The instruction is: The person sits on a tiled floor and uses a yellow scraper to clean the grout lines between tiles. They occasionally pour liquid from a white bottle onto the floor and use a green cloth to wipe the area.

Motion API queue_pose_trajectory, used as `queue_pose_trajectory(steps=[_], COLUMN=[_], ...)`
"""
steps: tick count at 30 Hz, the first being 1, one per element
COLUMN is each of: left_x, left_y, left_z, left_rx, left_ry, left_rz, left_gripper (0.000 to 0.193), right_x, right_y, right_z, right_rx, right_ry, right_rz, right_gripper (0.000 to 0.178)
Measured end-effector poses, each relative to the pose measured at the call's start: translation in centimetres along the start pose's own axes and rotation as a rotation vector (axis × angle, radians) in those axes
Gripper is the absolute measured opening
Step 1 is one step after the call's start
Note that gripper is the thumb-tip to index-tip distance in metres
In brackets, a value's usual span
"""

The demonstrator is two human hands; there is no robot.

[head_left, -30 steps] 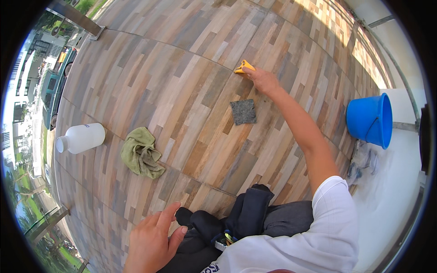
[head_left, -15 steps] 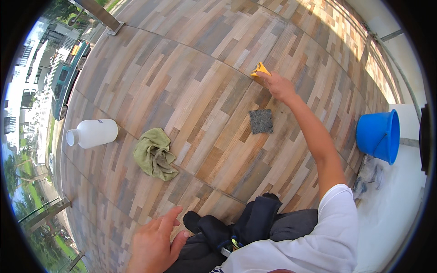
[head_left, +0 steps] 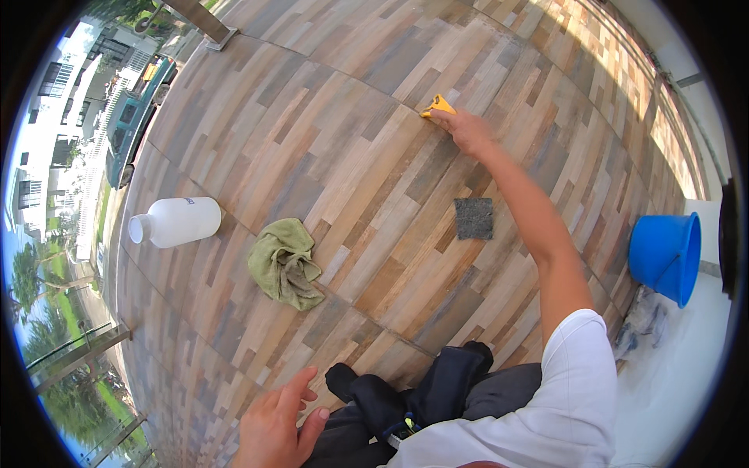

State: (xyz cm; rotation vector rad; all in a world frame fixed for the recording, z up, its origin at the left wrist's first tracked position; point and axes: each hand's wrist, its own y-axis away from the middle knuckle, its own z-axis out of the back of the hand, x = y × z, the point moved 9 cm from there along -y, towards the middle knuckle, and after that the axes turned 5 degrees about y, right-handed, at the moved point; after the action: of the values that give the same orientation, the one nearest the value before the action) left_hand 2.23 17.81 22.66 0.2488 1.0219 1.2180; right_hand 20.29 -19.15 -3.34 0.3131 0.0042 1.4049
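1. The yellow tool (head_left: pixel 439 104), a small flat piece like a scraper, was low at the tiled floor (head_left: pixel 390 261), close to a joint between tiles. It lay well inside the floor's left and right edges, in the farther part.
2. The right hand (head_left: pixel 470 132) was grasping this tool by its near end, with the arm stretched far forward. Whether the tool's front edge pressed on the tile, I could not tell.
3. Nearer to the person than the tool, a dark grey square pad (head_left: pixel 473 218) lay flat on the floor, just beside the right forearm.
4. To the left of the pad, a crumpled green cloth (head_left: pixel 285 265) rested in a loose heap.
5. The left hand (head_left: pixel 277 425) was released, its fingers loosely bent and its thumb apart, near the person's knees.
6. A white bottle (head_left: pixel 183 221) was near the left edge of the floor, its neck pointing toward that edge.
7. At the right edge, close to the white wall (head_left: pixel 663 398), there was a blue bucket (head_left: pixel 659 253), with a clear plastic bag (head_left: pixel 644 324) just beside it.
8. Beyond the left edge, a green vehicle (head_left: pixel 136 125) was visible.
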Motion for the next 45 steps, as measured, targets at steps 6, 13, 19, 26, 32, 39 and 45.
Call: queue_pose_trajectory(steps=[6,13,19,26,32,39,45], left_x=[1.6,2.6,5.6,1.3,2.6,4.4,4.4], left_y=[1.1,3.7,4.7,2.2,2.3,5.3,6.8], left_z=[0.6,1.2,2.5,2.6,2.3,3.9,3.9], left_rx=[-0.01,-0.166,-0.339,-0.248,-0.24,-0.372,-0.393], left_ry=[0.064,0.129,0.196,0.117,0.114,0.064,0.189], left_rz=[0.188,0.212,0.276,0.1,0.076,0.022,0.058], left_gripper=[0.042,0.043,0.044,0.045,0.045,0.049,0.051], right_x=[1.8,8.8,7.5,0.7,-0.1,3.5,10.6], right_y=[-0.3,-9.3,-6.2,9.8,20.9,14.6,0.1], right_z=[0.3,2.1,4.1,4.6,0.7,-2.4,-1.7], right_rx=[0.005,-0.081,-0.109,-0.142,0.006,-0.011,0.005], right_ry=[0.033,-0.007,-0.118,-0.307,-0.093,0.084,0.069], right_rz=[-0.024,0.012,0.027,0.13,0.126,0.083,0.08], right_gripper=[0.039,0.04,0.036,0.036,0.029,0.03,0.035])
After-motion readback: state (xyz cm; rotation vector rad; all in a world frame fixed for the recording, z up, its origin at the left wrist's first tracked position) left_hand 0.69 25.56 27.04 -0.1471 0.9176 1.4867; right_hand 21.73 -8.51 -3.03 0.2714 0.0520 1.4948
